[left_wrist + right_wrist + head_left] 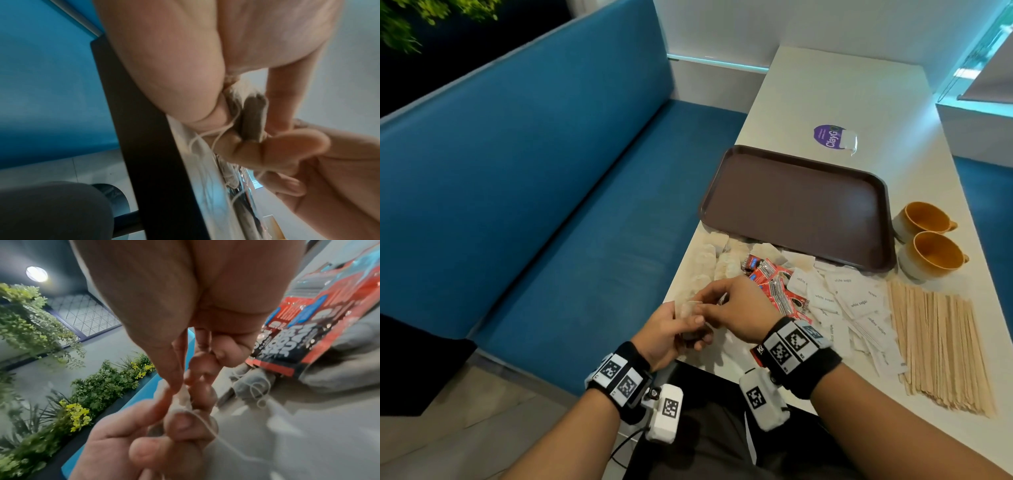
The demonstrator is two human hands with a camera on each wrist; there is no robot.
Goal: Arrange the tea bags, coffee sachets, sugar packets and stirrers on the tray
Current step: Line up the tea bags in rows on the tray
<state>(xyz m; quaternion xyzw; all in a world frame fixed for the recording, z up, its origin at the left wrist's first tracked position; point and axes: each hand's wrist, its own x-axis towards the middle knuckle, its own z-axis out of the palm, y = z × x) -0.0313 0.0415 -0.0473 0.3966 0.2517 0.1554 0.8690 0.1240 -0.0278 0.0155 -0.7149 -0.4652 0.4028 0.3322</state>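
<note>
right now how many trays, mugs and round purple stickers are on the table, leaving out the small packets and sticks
tray: 1
mugs: 2
purple sticker: 1
total: 4

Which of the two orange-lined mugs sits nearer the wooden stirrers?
The nearer orange-lined ceramic mug, right above the pale wooden stirrers; the other mug stands behind it, beside the brown plastic tray.

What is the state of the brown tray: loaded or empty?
Empty: the head view shows the brown tray bare, no packets lying on it.
</note>
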